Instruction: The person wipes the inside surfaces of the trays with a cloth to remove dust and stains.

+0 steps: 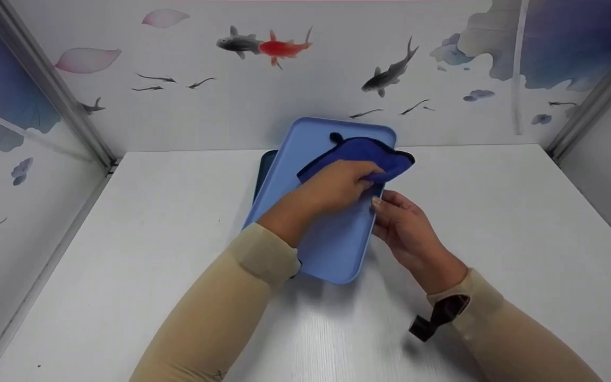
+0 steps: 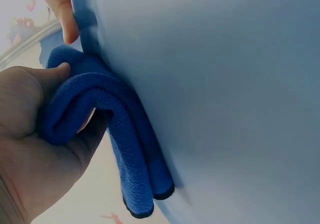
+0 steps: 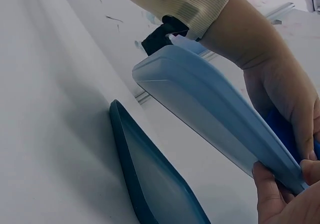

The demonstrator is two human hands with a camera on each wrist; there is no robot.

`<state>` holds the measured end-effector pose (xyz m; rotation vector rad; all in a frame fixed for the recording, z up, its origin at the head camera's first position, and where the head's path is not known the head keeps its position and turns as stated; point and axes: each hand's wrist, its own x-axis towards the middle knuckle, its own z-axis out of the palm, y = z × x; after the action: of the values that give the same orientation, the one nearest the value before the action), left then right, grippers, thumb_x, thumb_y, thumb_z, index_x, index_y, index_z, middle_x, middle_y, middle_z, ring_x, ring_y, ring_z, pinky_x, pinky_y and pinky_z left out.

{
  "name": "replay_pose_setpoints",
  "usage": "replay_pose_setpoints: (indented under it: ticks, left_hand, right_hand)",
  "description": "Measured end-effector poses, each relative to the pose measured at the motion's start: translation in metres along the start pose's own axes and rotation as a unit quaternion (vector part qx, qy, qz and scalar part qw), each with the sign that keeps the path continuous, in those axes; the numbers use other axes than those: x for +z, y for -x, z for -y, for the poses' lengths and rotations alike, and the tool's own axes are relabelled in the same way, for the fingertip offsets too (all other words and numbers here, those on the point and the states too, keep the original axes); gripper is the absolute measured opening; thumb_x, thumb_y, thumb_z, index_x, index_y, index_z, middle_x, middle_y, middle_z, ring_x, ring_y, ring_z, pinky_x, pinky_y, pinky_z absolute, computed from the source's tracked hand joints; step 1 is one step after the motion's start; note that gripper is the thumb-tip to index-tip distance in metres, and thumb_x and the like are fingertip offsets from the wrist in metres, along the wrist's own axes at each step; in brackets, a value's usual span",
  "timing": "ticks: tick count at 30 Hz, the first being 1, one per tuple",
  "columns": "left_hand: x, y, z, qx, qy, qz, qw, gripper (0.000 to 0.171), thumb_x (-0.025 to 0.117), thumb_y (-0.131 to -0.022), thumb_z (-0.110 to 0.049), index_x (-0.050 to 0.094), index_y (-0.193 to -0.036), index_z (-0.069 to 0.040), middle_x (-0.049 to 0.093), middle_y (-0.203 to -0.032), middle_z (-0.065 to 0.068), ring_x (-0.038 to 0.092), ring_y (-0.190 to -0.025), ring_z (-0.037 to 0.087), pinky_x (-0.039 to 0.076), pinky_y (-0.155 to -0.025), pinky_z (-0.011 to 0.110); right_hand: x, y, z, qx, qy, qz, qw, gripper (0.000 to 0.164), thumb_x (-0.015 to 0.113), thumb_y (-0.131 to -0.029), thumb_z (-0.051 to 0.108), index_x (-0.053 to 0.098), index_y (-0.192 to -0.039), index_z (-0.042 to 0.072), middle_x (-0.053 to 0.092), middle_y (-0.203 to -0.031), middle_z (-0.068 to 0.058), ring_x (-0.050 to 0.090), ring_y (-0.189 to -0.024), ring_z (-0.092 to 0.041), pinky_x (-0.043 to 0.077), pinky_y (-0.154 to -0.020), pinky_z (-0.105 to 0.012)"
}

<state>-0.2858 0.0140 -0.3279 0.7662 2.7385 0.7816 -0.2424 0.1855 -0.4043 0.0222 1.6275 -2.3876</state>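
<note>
A light blue tray (image 1: pixel 332 249) is held tilted above the table. My right hand (image 1: pixel 403 228) grips its right edge, thumb on the rim and fingers behind, as the right wrist view also shows. My left hand (image 1: pixel 337 183) reaches across the tray and holds a folded dark blue cloth (image 1: pixel 356 148) with black edging. In the left wrist view the cloth (image 2: pixel 130 149) is bent over between thumb and fingers and lies against the tray's inner face. A dark teal tray (image 3: pixel 132 179) lies on the table under the blue one, mostly hidden in the head view.
The white table (image 1: pixel 141 254) runs back to a wall (image 1: pixel 178 116) with painted fish, and side panels stand left and right. A black wrist camera (image 1: pixel 433 321) sticks out from the right sleeve, above the table.
</note>
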Motion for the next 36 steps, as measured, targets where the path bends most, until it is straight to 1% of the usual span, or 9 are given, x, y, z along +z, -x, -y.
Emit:
replay_pose_setpoints:
  ticks: [6, 9, 12, 16, 19, 24, 27, 30, 36]
  left_hand:
    - [0.001, 0.003, 0.004, 0.034, -0.005, 0.011, 0.9993, 0.032, 0.049, -0.111, -0.022, 0.065, -0.138, -0.027, 0.066, -0.139, -0.006, 0.057, -0.133, 0.016, 0.043, -0.117, 0.038]
    - [0.003, 0.002, 0.002, 0.042, -0.024, 0.006, 0.9988, 0.033, 0.049, -0.111, -0.022, 0.065, -0.14, -0.027, 0.066, -0.14, -0.007, 0.056, -0.137, 0.016, 0.042, -0.119, 0.037]
    - [0.004, 0.002, -0.002, 0.038, -0.062, -0.004, 0.9974, 0.036, 0.047, -0.112, -0.021, 0.063, -0.144, -0.027, 0.064, -0.145, -0.008, 0.053, -0.142, 0.016, 0.04, -0.121, 0.036]
    - [0.003, 0.001, -0.005, 0.018, -0.103, -0.014, 0.9944, 0.041, 0.046, -0.112, -0.017, 0.057, -0.15, -0.025, 0.059, -0.152, -0.006, 0.049, -0.147, 0.016, 0.037, -0.123, 0.036]
    - [0.0, 0.0, -0.002, -0.01, -0.108, -0.024, 0.9938, 0.042, 0.045, -0.112, -0.017, 0.054, -0.153, -0.023, 0.056, -0.155, -0.005, 0.047, -0.148, 0.016, 0.035, -0.124, 0.035]
    - [-0.005, 0.0, 0.011, -0.071, -0.1, -0.056, 0.9908, 0.042, 0.043, -0.113, -0.019, 0.051, -0.154, -0.022, 0.054, -0.157, -0.003, 0.048, -0.147, 0.015, 0.037, -0.123, 0.036]
    - [-0.009, 0.0, 0.019, -0.097, -0.099, -0.073, 0.9876, 0.044, 0.042, -0.113, -0.017, 0.049, -0.156, -0.02, 0.052, -0.158, -0.002, 0.047, -0.148, 0.017, 0.038, -0.122, 0.036]
    - [-0.012, 0.001, 0.027, -0.115, -0.105, -0.083, 0.9843, 0.045, 0.04, -0.113, -0.014, 0.046, -0.157, -0.019, 0.05, -0.16, 0.001, 0.046, -0.148, 0.02, 0.038, -0.122, 0.037]
    - [-0.023, -0.002, 0.039, -0.134, -0.12, -0.106, 0.978, 0.043, 0.045, -0.111, -0.013, 0.05, -0.153, -0.015, 0.059, -0.151, 0.006, 0.057, -0.138, 0.025, 0.048, -0.113, 0.042]
  right_hand:
    - [-0.004, -0.002, 0.007, 0.001, -0.017, -0.011, 1.0, 0.049, 0.055, -0.107, 0.011, 0.039, -0.153, 0.001, 0.07, -0.12, 0.003, 0.071, -0.107, -0.012, 0.058, -0.092, -0.025]
    - [-0.007, -0.001, 0.009, -0.002, -0.016, -0.012, 1.0, 0.053, 0.054, -0.107, 0.01, 0.036, -0.156, 0.0, 0.07, -0.121, 0.004, 0.072, -0.107, -0.011, 0.058, -0.093, -0.025]
    - [-0.008, -0.001, 0.01, -0.008, -0.017, -0.014, 1.0, 0.052, 0.055, -0.107, 0.01, 0.037, -0.155, 0.0, 0.071, -0.119, 0.004, 0.072, -0.106, -0.011, 0.058, -0.092, -0.024]
    - [-0.009, -0.002, 0.013, -0.01, -0.027, -0.024, 0.999, 0.044, 0.058, -0.106, 0.012, 0.046, -0.147, 0.003, 0.073, -0.112, 0.003, 0.074, -0.102, -0.012, 0.059, -0.09, -0.025]
    - [-0.008, -0.002, 0.015, -0.009, -0.028, -0.032, 0.999, 0.039, 0.061, -0.105, 0.013, 0.05, -0.141, 0.003, 0.074, -0.11, 0.001, 0.075, -0.1, -0.014, 0.06, -0.09, -0.027]
    - [-0.008, -0.001, 0.018, -0.014, -0.013, -0.032, 0.999, 0.046, 0.065, -0.103, 0.016, 0.048, -0.144, 0.002, 0.073, -0.119, 0.0, 0.076, -0.106, -0.017, 0.06, -0.094, -0.031]
    - [-0.007, 0.0, 0.019, -0.016, -0.002, -0.03, 0.999, 0.05, 0.067, -0.102, 0.018, 0.048, -0.145, 0.001, 0.072, -0.122, -0.001, 0.075, -0.107, -0.019, 0.059, -0.096, -0.032]
    - [-0.006, 0.001, 0.018, -0.018, 0.009, -0.029, 0.999, 0.046, 0.067, -0.103, 0.018, 0.051, -0.142, 0.002, 0.072, -0.121, -0.001, 0.076, -0.106, -0.02, 0.06, -0.095, -0.032]
    - [-0.003, 0.003, 0.016, -0.03, 0.014, -0.012, 0.999, 0.031, 0.061, -0.105, 0.013, 0.054, -0.133, 0.003, 0.074, -0.113, -0.001, 0.076, -0.099, -0.018, 0.061, -0.092, -0.031]
